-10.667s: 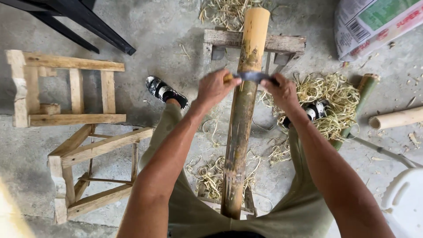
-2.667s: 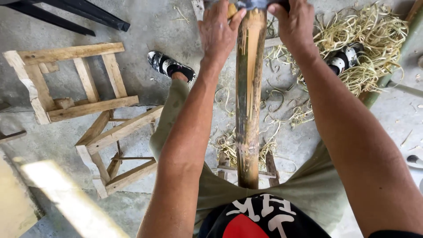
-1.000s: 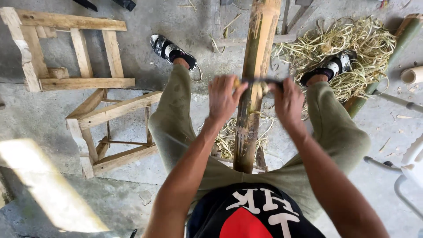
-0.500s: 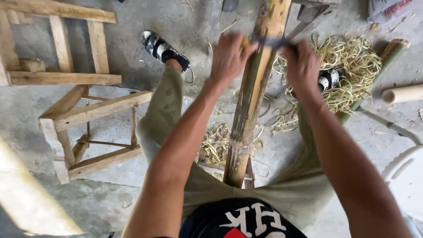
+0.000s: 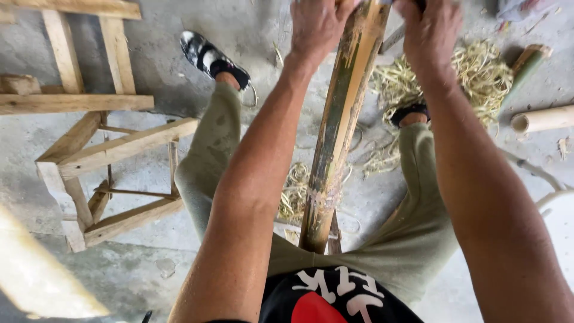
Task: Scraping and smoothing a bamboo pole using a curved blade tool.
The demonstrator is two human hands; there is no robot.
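A long bamboo pole (image 5: 338,125) slants from my lap up and away between my knees. Its skin is partly scraped, yellow with dark streaks. My left hand (image 5: 320,24) grips something at the pole's left side near the top edge of the view. My right hand (image 5: 427,30) grips on the pole's right side. In the earlier frames a two-handled scraping blade spans the pole between both hands; now the blade itself is cut off by the frame edge. Both arms are stretched out forward.
Two wooden stool frames (image 5: 101,161) stand to the left on the concrete floor. Pale bamboo shavings (image 5: 472,72) are piled by my right foot, with more under the pole. Bamboo pieces (image 5: 541,119) lie at the right. My left sandal (image 5: 209,54) rests ahead.
Both hands have pushed the blade farther up the pole, away from my body, and now reach the top edge of the view. The camera has tilted closer.
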